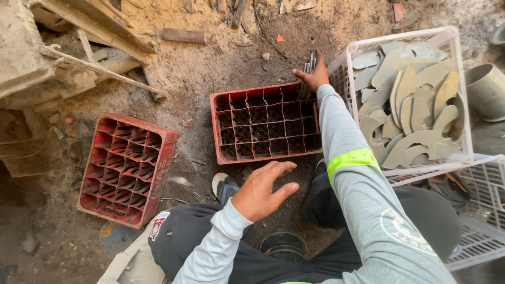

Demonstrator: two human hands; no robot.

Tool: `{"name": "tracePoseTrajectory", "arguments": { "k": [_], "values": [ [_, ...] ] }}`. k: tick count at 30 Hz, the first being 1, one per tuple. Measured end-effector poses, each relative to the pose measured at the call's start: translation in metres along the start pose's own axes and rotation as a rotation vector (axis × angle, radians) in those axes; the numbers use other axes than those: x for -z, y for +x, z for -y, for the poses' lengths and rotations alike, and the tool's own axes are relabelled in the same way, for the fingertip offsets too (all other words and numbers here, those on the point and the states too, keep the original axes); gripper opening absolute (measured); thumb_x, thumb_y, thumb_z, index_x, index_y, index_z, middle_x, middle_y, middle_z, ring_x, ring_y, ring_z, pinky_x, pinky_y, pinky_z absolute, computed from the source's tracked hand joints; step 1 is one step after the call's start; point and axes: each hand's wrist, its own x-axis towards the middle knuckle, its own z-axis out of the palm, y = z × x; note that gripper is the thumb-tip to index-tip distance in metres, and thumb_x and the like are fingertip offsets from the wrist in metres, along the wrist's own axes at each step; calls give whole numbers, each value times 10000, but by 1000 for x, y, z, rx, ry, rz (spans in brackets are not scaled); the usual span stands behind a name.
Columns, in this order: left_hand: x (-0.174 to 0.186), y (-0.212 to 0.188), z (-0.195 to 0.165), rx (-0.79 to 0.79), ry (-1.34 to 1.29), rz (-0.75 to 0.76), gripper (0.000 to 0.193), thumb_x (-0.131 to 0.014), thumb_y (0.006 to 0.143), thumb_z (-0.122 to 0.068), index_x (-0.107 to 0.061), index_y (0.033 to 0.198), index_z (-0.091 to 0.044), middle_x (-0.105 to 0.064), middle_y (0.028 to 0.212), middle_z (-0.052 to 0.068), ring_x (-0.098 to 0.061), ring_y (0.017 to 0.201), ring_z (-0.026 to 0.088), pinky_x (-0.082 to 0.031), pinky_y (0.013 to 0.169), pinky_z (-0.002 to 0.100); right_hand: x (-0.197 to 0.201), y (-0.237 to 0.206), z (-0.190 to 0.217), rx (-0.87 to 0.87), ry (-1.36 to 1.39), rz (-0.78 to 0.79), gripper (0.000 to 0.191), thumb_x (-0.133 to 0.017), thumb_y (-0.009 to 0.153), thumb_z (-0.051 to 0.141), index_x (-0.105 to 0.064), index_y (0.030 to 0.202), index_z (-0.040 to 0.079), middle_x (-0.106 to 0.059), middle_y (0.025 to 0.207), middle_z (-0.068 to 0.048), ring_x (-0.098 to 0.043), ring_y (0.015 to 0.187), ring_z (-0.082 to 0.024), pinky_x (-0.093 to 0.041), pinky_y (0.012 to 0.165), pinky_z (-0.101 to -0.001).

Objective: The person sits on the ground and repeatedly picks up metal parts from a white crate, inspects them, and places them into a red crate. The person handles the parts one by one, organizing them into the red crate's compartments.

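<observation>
Head view: the right hand [314, 77] has its fingers closed on a bundle of flat metal pieces [309, 67], held upright over the far corner of a red crate [265, 122]. The left hand [261, 190] hovers open, holding nothing, near a shoe [225, 186].

A thin stack of flat grey metal plates [309, 73] is standing on edge, upright, at the far right corner of a red plastic compartment crate [265, 124]. The crate is lying on the dusty ground, open side up, its small square cells dark inside. The plates are sitting just beside a white plastic basket's wall, fanning slightly at their tops.
</observation>
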Motion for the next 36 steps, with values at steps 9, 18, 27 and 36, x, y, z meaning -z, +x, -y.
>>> {"name": "tracePoseTrajectory", "arguments": {
  "k": [9, 18, 27, 36],
  "values": [
    [-1, 1, 3, 3, 68, 1, 462, -702, 959, -298, -613, 1318, -23, -690, 1205, 163, -674, 1115, 369, -550, 929, 424, -15, -13, -19, 188, 73, -199, 374, -858, 863, 289, -627, 971, 15, -715, 894, -128, -679, 825, -230, -546, 777, -381],
    [-3, 5, -1, 60, 106, 26, 479, -705, 957, -316, -610, 1321, -20, -679, 1159, 163, -673, 1061, 368, -550, 895, 425, -28, 10, -20, 254, -54, -295, 286, -792, 888, 231, -644, 880, -14, -682, 792, -215, -670, 714, -356, -542, 710, -423],
    [-3, 3, -5, -51, 76, 32, 496, -727, 955, -317, -599, 1323, -10, -674, 1179, 166, -680, 1063, 366, -556, 888, 419, -18, -3, -14, 158, -22, -213, 451, -853, 841, 353, -662, 1074, 19, -727, 963, -194, -724, 915, -313, -557, 833, -415],
    [-8, -10, 1, -101, 189, 10, 487, -745, 931, -327, -634, 1303, -33, -693, 1164, 181, -679, 1080, 376, -551, 889, 437, 83, -35, 57, 459, -597, 235, 851, -790, 932, 512, -408, 1501, 5, -505, 1388, -353, -543, 1217, -496, -444, 1011, -505]
  ]
}}
